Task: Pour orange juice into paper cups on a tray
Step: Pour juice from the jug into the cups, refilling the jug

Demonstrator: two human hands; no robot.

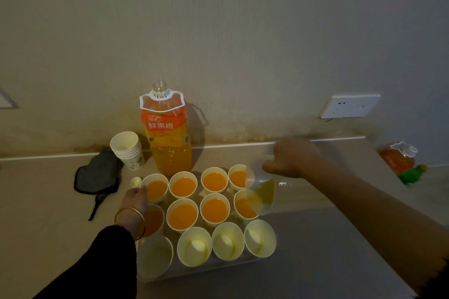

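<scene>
A beige countertop (48, 201) meets a stained cream wall (243, 31), with a white socket plate (349, 105) at right. At centre, 12 white paper cups (195, 246) stand on a clear plastic tray (213, 267). 8 hold juice and the 4 lowest are empty. The right hand (291, 158) grasps a clear plastic jug (260, 188) tilted over a filled cup. The left hand (134, 198) pinches the upper-left cup's rim. An uncapped orange juice bottle (167, 133) stands behind.

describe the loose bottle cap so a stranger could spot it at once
Find the tall open juice bottle against the wall, then look down-left on the counter. The cap lies between the dark pouch and the back-left filled cup. It is the only small pale disc, far smaller than any cup.
</scene>
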